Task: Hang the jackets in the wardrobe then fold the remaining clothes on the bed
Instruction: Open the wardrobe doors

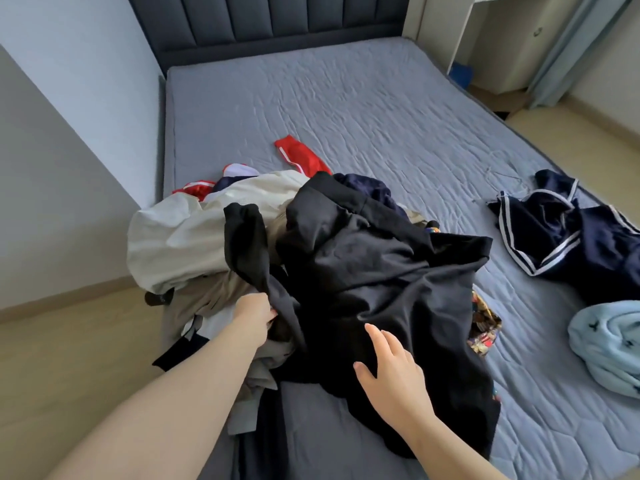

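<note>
Head view: a black garment (374,271) lay atop the near-left clothes pile (194,233) on the bed (381,109).
The left hand (254,315) clutched its fabric; the right hand (391,368), relaxed with fingers straight, was over it.

One wide-angle view, from the person's head, looks forward and steeply down along the bed (363,109) toward the headboard (277,22) at the far end. It stands close over the heap of clothes (346,254) at the near end, with the floor (69,358) showing on both sides
</note>
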`<state>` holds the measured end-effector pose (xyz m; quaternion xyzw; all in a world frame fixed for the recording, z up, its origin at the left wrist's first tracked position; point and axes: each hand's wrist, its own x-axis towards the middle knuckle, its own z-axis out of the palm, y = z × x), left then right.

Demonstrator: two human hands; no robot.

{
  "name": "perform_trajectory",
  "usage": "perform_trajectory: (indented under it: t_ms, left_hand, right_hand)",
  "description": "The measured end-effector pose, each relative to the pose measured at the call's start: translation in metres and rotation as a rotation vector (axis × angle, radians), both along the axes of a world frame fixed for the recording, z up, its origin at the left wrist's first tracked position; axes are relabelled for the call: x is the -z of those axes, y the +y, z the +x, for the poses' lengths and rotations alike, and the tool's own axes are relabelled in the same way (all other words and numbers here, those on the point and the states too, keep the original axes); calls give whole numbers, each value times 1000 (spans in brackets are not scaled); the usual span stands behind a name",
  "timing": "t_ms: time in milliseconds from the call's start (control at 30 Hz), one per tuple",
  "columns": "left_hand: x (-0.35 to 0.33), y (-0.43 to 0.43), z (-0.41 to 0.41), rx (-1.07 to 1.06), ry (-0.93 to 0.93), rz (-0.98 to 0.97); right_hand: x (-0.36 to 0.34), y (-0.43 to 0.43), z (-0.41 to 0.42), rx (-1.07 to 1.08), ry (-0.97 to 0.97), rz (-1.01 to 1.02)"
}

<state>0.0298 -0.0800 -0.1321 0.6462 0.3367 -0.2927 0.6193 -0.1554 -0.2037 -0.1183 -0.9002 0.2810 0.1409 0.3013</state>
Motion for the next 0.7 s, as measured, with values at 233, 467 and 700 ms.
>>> perform_trajectory:
  t_ms: [233, 467, 700]
  left_hand:
    - [-146, -3, -29, -84, -55, -563]
    - [-331, 46, -22, -89, -330, -910]
    - [-405, 117, -32, 268, -826, -636]
  right_hand:
    - [-58, 29, 20, 22, -71, 62]
    - [-179, 60, 51, 293, -448, 70]
    - [-320, 102, 66, 360, -832, 267]
